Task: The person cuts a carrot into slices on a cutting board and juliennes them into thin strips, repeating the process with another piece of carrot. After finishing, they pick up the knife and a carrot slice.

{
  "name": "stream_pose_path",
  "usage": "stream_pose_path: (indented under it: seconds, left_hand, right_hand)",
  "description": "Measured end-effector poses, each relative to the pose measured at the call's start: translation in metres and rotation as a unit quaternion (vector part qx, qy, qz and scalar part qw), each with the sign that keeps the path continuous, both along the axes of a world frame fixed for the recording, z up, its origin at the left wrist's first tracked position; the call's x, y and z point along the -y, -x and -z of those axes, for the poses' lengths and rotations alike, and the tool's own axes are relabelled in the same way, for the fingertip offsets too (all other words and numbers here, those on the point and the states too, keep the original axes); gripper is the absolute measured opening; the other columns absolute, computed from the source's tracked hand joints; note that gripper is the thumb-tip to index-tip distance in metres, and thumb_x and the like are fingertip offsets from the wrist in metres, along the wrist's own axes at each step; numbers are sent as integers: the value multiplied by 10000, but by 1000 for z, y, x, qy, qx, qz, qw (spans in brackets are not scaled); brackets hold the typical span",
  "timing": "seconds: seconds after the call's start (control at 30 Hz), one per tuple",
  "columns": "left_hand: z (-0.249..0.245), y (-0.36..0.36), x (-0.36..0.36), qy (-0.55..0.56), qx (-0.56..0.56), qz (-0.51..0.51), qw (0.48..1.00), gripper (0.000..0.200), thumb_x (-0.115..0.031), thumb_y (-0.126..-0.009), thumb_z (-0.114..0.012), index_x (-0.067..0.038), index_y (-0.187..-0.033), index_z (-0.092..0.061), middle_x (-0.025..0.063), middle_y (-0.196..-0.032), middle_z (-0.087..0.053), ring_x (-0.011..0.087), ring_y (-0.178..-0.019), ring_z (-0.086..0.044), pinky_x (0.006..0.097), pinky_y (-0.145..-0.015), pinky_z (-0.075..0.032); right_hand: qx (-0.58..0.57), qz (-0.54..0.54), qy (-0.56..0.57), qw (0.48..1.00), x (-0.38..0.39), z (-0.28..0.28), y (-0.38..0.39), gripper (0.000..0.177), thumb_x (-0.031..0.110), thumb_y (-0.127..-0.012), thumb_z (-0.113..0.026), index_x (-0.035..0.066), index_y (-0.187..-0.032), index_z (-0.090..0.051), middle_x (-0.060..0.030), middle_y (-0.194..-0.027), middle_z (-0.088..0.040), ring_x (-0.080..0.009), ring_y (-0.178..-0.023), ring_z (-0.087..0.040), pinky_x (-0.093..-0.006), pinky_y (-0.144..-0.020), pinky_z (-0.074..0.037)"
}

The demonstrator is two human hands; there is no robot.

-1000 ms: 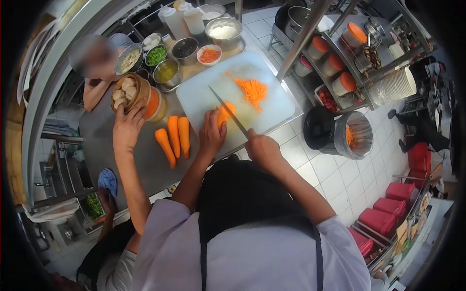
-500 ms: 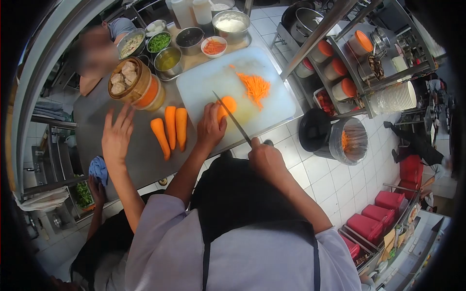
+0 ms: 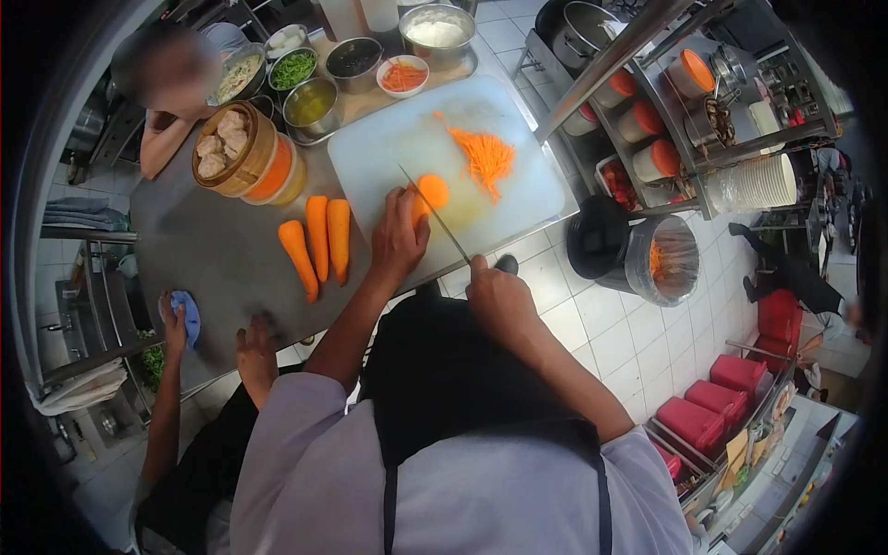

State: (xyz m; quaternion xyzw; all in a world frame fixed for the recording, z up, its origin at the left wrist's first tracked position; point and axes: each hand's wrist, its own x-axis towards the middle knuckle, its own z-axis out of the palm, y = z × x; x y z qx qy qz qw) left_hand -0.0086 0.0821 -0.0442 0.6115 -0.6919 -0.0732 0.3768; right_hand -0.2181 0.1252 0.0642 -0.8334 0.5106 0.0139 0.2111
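Observation:
On the white cutting board [image 3: 365, 153], my left hand [image 3: 400, 236] has its fingers curled on an orange carrot piece [image 3: 422, 205]. My right hand [image 3: 502, 294] grips the handle of a kitchen knife [image 3: 453, 238], whose blade lies right against the left fingertips, across the carrot. Just beyond the blade is a round carrot slice [image 3: 434, 191]. A heap of carrot shreds [image 3: 485, 161] sits farther up the board. Left of the board, three peeled carrots [image 3: 317, 242] lie side by side on the steel table [image 3: 222, 240].
A bamboo steamer of dumplings [image 3: 222, 143] stands behind the carrots, near several bowls, one holding carrot strips [image 3: 403, 76]. Beside me, a co-worker's hand [image 3: 174, 326] holds a blue cloth [image 3: 189, 317]; another hand [image 3: 256, 351] is at the table edge. A lined bin [image 3: 666, 268] stands right.
The co-worker's hand near the steamer has drawn back to the table's near edge, and the blue cloth has been spread slightly. My hands, knife and carrot keep nearly the same places.

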Motion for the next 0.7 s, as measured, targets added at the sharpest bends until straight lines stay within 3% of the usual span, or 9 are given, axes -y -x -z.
stream_pose_path:
  seconds: [0.23,0.33,0.53,0.7]
  left_hand:
    - [4,-3,2,-14,3,8,1000,497,-125,-953,-648,7,-1388,-448,287,-1379,-525,493,-1111,-647,513,-861,-586]
    - [6,-3,2,-27,-22,13,999,520,-126,-956,-655,11,-1399,-419,297,-1372,-530,511,-1152,-615,539,-936,-548]
    - [4,-2,1,-46,-21,15,999,519,-104,-957,-650,2,-1402,-405,291,-1369,-530,501,-1169,-610,531,-933,-554]
    - [9,-1,2,-29,-18,20,999,505,-123,-966,-638,-4,-1400,-408,273,-1357,-539,481,-1198,-601,519,-942,-558]
  right_hand:
    - [-1,-5,4,1000,19,25,-14,97,42,-904,-590,-11,-952,-525,-211,-747,-720,-357,-689,-754,-443,-605,-608]
    - [-16,-10,-8,1000,27,29,-20,162,92,-931,-618,-21,-1004,-528,-200,-760,-716,-374,-704,-743,-449,-626,-600]
    - [25,0,-1,1000,38,36,-29,111,58,-930,-575,-24,-984,-524,-208,-726,-705,-385,-679,-737,-469,-595,-592]
    - [29,3,0,1000,51,61,-38,103,45,-902,-595,-9,-980,-554,-221,-750,-721,-357,-713,-761,-447,-615,-608]
